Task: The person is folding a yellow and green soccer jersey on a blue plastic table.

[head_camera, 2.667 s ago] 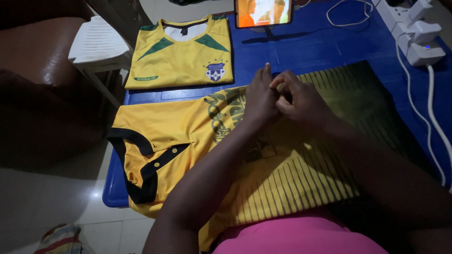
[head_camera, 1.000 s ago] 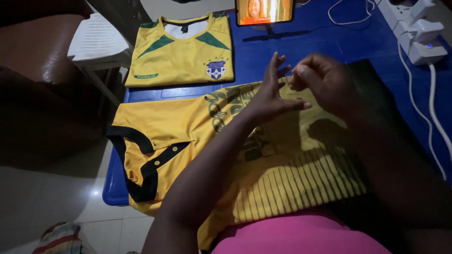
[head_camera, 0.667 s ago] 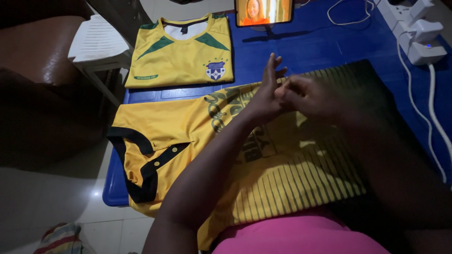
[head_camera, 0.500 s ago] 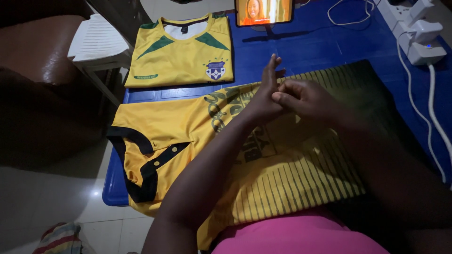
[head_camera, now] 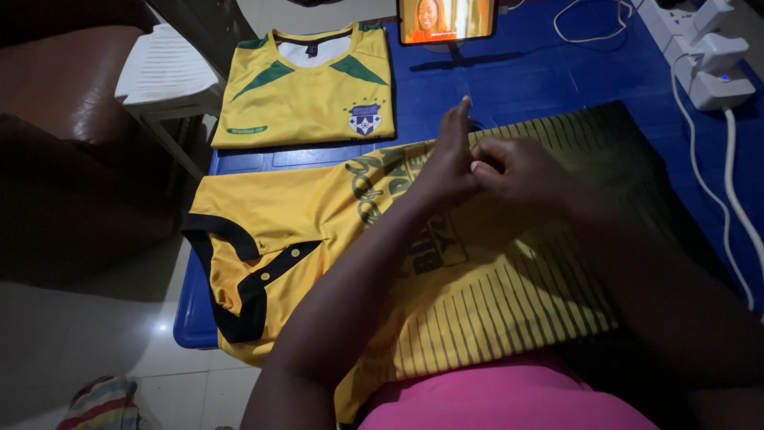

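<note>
The right hand [head_camera: 517, 169] has its grip pinched shut over the flat left hand [head_camera: 446, 163], both resting on the yellow polo shirt with black collar [head_camera: 318, 263] spread across the blue counter [head_camera: 509, 87]; best worked with the cloth kept taut and flat.

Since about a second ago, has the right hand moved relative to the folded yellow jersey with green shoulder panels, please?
Yes. The right hand has dropped from beside the left hand's fingertips, away from that folded jersey, to its palm.

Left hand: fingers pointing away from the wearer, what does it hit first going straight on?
Probably bare blue table, then the phone propped at the far edge. Left hand sits above the striped shirt; depth is unclear.
</note>
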